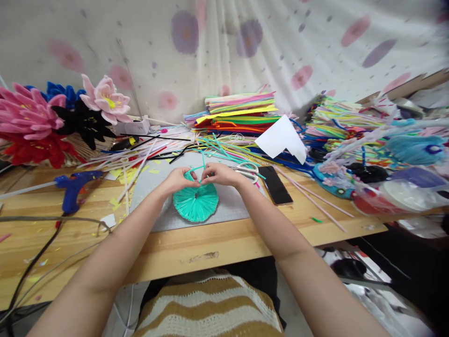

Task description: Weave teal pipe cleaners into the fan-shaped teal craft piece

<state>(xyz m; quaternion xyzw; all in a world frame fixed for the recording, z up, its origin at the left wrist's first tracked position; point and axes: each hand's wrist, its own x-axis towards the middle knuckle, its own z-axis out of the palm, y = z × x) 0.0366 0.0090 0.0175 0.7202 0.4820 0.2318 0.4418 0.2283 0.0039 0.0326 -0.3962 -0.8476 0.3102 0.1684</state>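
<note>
A round teal disc of pipe cleaners [196,206], fanned out from a small hole at its middle, lies on a grey mat [161,217]. My left hand [179,179] is closed at the disc's upper left edge, its fingers on a bent teal pipe cleaner [204,161]. Close beside it, my right hand [220,175] pinches the same strand, which sticks up between the two hands. White-handled scissors [247,171] lie just past my right wrist, partly hidden. A black phone [277,186] rests to their right.
A blue glue gun [75,187] with its cord lies at the left, below fuzzy flowers [31,112]. Bundles of coloured pipe cleaners [242,112] are piled at the back. White paper [280,138] leans there. A blue decorated piece [333,180] and plastic tubs [407,192] stand right.
</note>
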